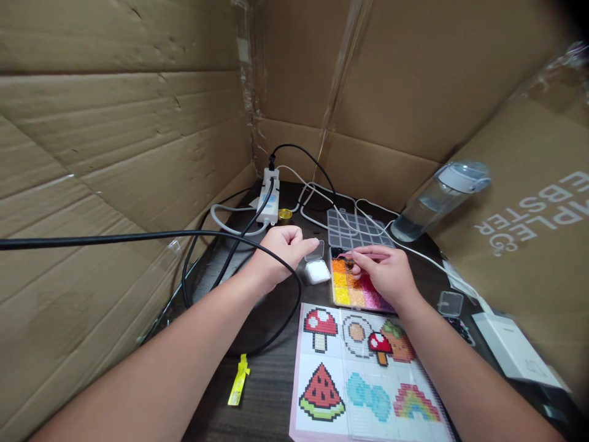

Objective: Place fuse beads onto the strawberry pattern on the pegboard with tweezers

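Note:
Pink tweezers [352, 252] are gripped in my right hand [385, 273], their tips over the dark beads at the back left of the bead box [333, 288]. Orange, yellow, tan and pink beads fill other compartments; my hand hides part of the box. My left hand [284, 250] is closed with its fingers curled and the thumb pointing right, nothing visible in it. Its thumb tip lies by the clear lid of a small case [317, 272] full of white beads. Nearer me lies a pattern sheet [322, 390] with a beaded mushroom [380, 348] on it.
A power strip [268, 196] with looping cables stands at the back left. A black cable [138, 236] crosses over my left forearm. A water bottle [437, 199] and a white charger [513, 348] are on the right. Cardboard walls [368, 80] surround the dark table.

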`<action>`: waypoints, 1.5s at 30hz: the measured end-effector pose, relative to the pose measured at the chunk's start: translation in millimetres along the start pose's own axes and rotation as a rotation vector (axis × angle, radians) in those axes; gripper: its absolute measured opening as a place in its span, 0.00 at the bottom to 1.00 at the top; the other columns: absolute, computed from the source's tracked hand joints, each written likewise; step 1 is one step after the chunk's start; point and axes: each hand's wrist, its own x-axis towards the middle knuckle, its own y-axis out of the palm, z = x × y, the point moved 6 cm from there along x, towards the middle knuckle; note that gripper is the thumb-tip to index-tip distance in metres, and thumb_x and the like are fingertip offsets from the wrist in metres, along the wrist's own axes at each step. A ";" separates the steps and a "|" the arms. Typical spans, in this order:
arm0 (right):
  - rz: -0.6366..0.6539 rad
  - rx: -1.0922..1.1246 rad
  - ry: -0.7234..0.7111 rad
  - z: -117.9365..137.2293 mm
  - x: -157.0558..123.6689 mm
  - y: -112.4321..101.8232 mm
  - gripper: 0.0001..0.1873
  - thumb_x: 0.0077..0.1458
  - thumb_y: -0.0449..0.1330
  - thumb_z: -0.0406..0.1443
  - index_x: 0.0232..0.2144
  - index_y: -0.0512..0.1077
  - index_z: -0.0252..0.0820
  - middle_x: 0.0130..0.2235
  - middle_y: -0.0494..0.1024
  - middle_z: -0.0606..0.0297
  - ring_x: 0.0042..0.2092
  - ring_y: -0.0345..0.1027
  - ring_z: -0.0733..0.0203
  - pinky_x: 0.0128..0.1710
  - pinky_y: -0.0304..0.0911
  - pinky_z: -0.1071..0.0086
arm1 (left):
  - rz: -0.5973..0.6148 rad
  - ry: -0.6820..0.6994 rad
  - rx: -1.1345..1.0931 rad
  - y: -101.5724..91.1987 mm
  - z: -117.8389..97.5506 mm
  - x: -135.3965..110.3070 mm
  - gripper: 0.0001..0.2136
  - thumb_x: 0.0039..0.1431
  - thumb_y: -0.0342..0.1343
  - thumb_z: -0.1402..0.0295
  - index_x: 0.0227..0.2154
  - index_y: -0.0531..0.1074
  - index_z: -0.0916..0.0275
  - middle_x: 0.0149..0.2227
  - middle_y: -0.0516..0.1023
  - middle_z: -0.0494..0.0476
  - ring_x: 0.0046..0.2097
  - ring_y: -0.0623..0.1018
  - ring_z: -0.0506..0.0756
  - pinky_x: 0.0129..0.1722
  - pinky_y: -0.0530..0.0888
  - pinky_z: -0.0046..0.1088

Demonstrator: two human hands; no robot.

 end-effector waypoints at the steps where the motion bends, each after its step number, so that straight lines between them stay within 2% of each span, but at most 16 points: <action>1: -0.004 0.000 -0.006 0.2 0.2 -0.3 0.21 0.41 0.71 0.47 0.29 0.79 0.34 0.21 0.78 0.61 0.22 0.70 0.63 0.26 0.70 0.67 | -0.001 -0.001 0.001 -0.1 0.2 0.1 0.22 0.49 0.61 0.62 0.17 0.49 0.59 0.16 0.48 0.40 0.17 0.50 0.43 0.18 0.48 0.23; 22: -0.047 0.022 -0.016 -0.2 2.0 -1.2 0.23 0.41 0.71 0.48 0.32 0.79 0.35 0.21 0.78 0.62 0.22 0.69 0.64 0.26 0.69 0.67 | -0.007 -0.001 0.012 -0.5 2.7 1.3 0.23 0.50 0.61 0.62 0.17 0.49 0.59 0.16 0.48 0.40 0.17 0.50 0.43 0.18 0.49 0.22; 30: 0.026 0.026 0.002 -0.4 -0.9 5.6 0.22 0.40 0.71 0.49 0.30 0.79 0.35 0.21 0.78 0.62 0.21 0.69 0.63 0.25 0.69 0.67 | -0.015 -0.005 0.009 -0.6 3.0 1.5 0.23 0.49 0.61 0.61 0.17 0.49 0.59 0.15 0.49 0.40 0.17 0.50 0.43 0.18 0.48 0.22; 45: 0.041 0.005 0.033 -1.5 -1.2 8.7 0.18 0.42 0.71 0.45 0.29 0.79 0.35 0.20 0.77 0.63 0.21 0.69 0.65 0.25 0.69 0.69 | -0.003 0.003 -0.001 -0.5 0.6 0.5 0.22 0.50 0.61 0.62 0.17 0.49 0.59 0.16 0.48 0.40 0.17 0.51 0.43 0.18 0.48 0.23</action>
